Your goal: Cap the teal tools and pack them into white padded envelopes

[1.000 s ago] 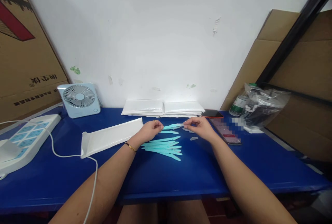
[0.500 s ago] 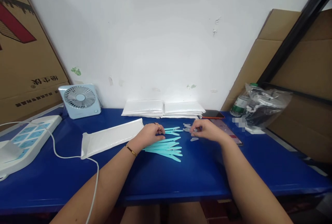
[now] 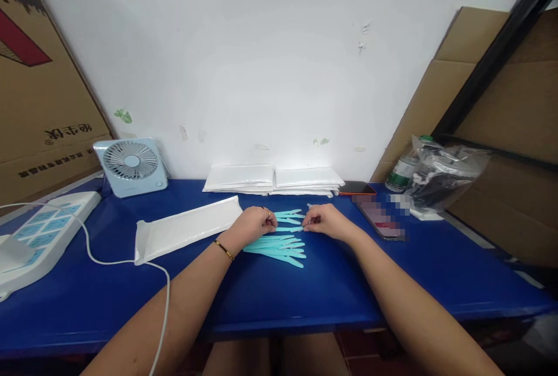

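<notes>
My left hand point(image 3: 257, 224) is closed in a pinch on a slim turquoise eyebrow razor point(image 3: 288, 229), holding it level above the table. At the razor's right tip, my right hand point(image 3: 325, 222) pinches a small clear cap point(image 3: 300, 228); whether the cap is over the tip I cannot make out. Several more turquoise razors point(image 3: 279, 248) lie fanned out just below my left hand, and others show behind its fingers. Another small clear piece point(image 3: 309, 206) peeks out beside my right fingers; any further ones are hidden by that hand.
A white padded mailer point(image 3: 187, 228) lies left on the blue table point(image 3: 296, 300). Stacked mailers point(image 3: 239, 177) stand against the wall. Left are a fan point(image 3: 131, 167), a power strip point(image 3: 47, 231) and a white cable point(image 3: 89, 242). Right are phones point(image 3: 379, 219), a bottle point(image 3: 401, 172) and a plastic bag point(image 3: 449, 172).
My right hand has moved left from the clear caps to the razor's tip, bringing a cap. My left hand now holds one razor apart from the fanned group.
</notes>
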A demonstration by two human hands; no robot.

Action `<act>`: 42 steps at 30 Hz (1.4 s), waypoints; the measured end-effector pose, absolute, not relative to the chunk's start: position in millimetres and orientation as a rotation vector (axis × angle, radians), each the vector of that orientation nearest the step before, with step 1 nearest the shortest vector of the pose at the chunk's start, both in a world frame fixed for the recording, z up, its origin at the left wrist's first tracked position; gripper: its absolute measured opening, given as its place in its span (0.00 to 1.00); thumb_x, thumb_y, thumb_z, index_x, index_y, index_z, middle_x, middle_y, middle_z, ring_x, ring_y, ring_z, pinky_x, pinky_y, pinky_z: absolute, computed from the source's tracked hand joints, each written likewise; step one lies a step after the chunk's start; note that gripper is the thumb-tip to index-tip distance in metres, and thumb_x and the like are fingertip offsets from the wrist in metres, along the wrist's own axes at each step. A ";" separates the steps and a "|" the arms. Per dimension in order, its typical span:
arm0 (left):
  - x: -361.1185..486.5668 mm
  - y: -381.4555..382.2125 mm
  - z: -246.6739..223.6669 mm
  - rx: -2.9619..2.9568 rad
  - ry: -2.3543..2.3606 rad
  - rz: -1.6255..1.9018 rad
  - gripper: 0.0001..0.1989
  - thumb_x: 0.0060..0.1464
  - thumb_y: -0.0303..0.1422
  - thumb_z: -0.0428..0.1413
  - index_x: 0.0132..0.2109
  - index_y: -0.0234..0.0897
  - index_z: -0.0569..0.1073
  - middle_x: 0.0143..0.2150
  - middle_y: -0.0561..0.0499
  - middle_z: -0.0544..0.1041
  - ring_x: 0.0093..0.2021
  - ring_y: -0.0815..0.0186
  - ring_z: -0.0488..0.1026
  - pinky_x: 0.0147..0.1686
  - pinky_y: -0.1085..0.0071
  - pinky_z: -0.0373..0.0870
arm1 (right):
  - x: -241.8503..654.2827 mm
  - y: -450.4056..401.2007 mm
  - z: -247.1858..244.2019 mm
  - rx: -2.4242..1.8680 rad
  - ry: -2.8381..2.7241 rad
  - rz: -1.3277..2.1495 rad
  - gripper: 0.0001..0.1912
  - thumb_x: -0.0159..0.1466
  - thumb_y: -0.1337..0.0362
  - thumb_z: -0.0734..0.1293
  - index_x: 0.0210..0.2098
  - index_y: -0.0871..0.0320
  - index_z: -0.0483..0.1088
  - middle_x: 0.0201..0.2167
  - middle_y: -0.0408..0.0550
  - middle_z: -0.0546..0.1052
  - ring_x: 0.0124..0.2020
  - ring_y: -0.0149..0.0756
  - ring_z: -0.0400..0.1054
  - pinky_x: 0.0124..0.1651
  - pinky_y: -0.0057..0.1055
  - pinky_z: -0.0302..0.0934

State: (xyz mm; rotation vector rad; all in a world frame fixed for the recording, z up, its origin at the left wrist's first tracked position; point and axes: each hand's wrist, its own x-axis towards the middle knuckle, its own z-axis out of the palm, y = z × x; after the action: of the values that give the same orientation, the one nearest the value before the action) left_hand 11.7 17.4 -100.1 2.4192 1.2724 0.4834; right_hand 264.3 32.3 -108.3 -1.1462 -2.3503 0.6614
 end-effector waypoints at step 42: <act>3.5 11.5 -90.2 2.416 1.170 0.458 0.11 0.52 0.39 0.51 0.32 0.39 0.75 0.29 0.51 0.75 0.28 0.67 0.68 0.26 0.74 0.57 | 290.0 36.7 -99.7 -1.278 -2.176 0.863 0.15 0.53 0.54 0.69 0.32 0.58 0.77 0.21 0.45 0.76 0.20 0.31 0.67 0.25 0.26 0.60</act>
State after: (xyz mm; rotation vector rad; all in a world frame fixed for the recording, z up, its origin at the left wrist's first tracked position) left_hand 3.5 11.5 -90.2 2.4160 1.1705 0.4578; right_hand 290.0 36.7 -99.7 -1.2781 -2.1756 0.8629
